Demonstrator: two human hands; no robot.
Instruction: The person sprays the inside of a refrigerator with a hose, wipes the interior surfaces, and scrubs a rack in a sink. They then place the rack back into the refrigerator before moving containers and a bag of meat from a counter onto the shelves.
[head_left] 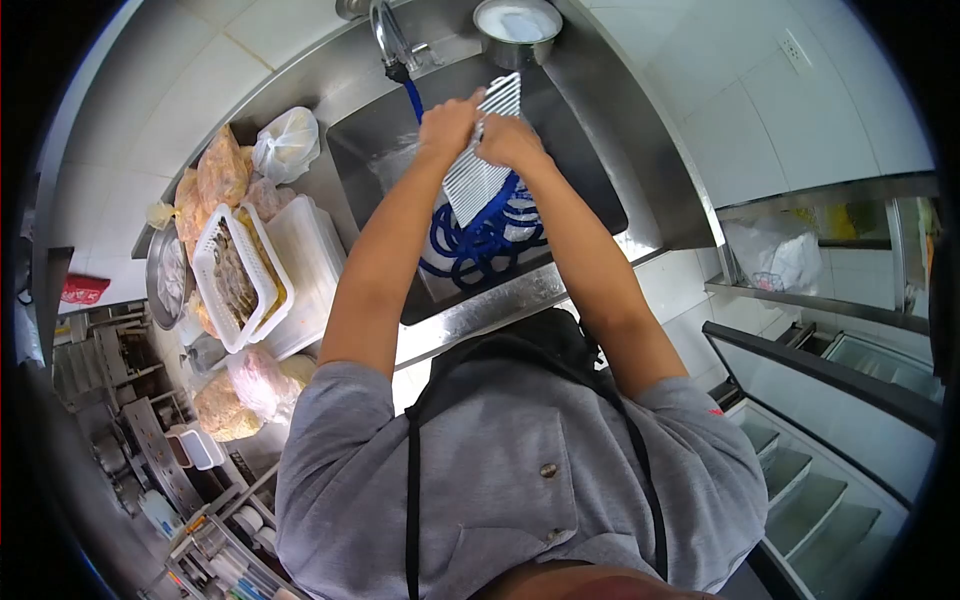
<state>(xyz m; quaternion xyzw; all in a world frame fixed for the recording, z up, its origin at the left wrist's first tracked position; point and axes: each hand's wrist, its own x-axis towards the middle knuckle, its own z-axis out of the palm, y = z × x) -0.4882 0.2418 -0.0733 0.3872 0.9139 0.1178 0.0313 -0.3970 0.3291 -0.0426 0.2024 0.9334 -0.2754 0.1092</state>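
Ridged panel (478,188) tilted over sink (585,175), above coiled blue hose (468,242). My R hand (508,142) is clamped on it, across the face; L hand (448,128) is at its L edge, can't tell if closed. Metal pot (518,52) nr sink's far R corner.

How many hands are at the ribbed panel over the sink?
2. The left hand is at the ribbed panel's left edge; the right hand is over its middle. Both are in plain view, though some fingertips are hidden.
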